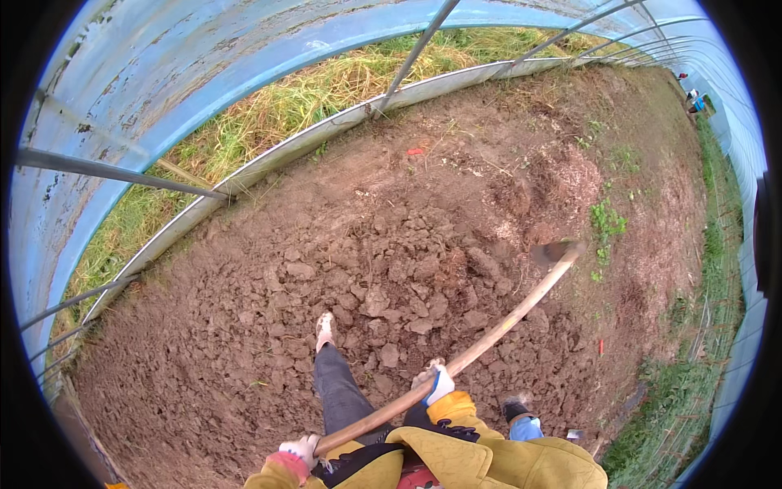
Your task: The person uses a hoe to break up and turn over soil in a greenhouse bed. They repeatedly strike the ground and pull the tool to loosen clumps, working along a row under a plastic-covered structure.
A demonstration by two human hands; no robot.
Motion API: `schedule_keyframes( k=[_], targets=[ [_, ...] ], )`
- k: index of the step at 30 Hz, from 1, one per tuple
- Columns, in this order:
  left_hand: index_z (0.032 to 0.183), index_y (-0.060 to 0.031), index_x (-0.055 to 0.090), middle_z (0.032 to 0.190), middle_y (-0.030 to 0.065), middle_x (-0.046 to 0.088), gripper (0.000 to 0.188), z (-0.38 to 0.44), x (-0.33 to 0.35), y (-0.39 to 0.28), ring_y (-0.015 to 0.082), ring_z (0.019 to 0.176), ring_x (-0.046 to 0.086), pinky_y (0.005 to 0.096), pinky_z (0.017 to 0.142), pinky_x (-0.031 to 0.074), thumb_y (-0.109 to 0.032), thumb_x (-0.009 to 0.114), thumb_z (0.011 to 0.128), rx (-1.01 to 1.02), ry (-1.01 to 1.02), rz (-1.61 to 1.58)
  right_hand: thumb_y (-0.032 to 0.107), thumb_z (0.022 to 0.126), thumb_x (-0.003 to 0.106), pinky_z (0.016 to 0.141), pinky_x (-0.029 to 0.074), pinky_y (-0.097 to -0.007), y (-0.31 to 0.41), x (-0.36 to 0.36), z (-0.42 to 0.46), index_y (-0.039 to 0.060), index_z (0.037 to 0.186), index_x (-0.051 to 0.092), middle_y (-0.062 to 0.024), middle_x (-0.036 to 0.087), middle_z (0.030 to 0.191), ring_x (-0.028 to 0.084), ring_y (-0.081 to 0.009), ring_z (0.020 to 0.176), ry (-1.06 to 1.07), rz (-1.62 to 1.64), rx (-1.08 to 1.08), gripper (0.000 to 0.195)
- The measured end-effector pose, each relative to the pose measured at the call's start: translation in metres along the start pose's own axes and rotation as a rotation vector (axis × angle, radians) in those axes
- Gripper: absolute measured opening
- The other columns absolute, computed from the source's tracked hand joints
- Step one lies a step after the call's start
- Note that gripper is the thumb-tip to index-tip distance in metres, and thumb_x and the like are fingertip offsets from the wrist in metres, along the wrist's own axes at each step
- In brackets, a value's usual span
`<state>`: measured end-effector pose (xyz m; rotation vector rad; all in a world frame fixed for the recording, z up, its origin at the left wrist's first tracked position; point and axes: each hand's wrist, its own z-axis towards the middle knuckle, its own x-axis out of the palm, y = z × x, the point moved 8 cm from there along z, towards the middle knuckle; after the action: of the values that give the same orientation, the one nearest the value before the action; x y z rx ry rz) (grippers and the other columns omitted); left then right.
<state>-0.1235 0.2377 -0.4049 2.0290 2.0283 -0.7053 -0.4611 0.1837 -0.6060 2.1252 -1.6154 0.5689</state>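
A long-handled hoe with a wooden handle [479, 345] slants across the view from the lower left to the upper right. Gripping the rear end of the handle is my left hand [301, 449], in a whitish work glove. Farther up, my right hand [437, 382], in a dirty white glove with a blue edge, is closed around the handle. The metal hoe head [550, 252], slightly blurred, is at the far end over the soil; whether it touches the ground I cannot tell. Clods of broken brown soil [421, 305] lie between my feet and the hoe head.
A low pale wall board [311, 136] and metal tunnel poles [421, 52] run along the left and far side. Green weeds [605, 226] grow beyond the hoe head. A green plant strip [690, 391] runs along the right. People [696, 102] are far off at upper right.
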Motion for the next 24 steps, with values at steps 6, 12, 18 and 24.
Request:
schedule_keyframes(
  k=[6,12,18,24],
  targets=[
    [0.096,-0.0147,0.054,0.079,0.0119,0.062,0.026,0.106,-0.095,-0.162,0.0325,0.076,0.061,0.0414,0.066,0.048,-0.027,0.058,0.073,0.471,-0.345,-0.227,0.019,0.077,0.063,0.050,0.048,-0.0367,0.243,0.161,-0.111,0.0085,0.069,0.047,-0.0046,0.045,0.054,0.048,-0.0199,0.047,0.041,-0.276,-0.776,0.021],
    [0.104,-0.0101,0.053,0.084,0.0091,0.063,0.037,0.077,-0.128,-0.380,0.0200,0.065,0.059,0.0331,0.061,0.047,-0.026,0.064,0.073,0.933,0.148,-0.662,0.019,0.077,0.066,0.037,0.042,-0.0263,0.406,0.269,-0.284,0.0072,0.091,0.044,-0.0012,0.045,0.064,0.046,-0.0130,0.043,-0.162,-0.571,-1.393,0.029],
    [0.096,-0.0063,0.054,0.082,0.0163,0.063,0.037,0.117,-0.152,-0.331,0.0298,0.071,0.061,0.0374,0.064,0.047,-0.031,0.066,0.072,0.715,0.031,-0.649,0.022,0.072,0.069,0.039,0.042,-0.0287,0.421,0.262,-0.181,0.0066,0.087,0.048,-0.0032,0.049,0.062,0.049,-0.0163,0.044,-0.283,-0.647,-1.269,0.030],
    [0.096,-0.0090,0.058,0.075,0.0094,0.063,0.035,0.046,-0.084,-0.081,0.0217,0.069,0.060,0.0353,0.064,0.047,-0.030,0.066,0.069,0.128,0.376,-0.661,0.016,0.072,0.064,0.062,0.052,-0.0425,0.071,0.076,0.032,-0.0043,0.102,0.048,-0.0180,0.058,0.077,0.060,-0.0309,0.066,-0.620,-0.784,-0.307,0.040]
  ],
)
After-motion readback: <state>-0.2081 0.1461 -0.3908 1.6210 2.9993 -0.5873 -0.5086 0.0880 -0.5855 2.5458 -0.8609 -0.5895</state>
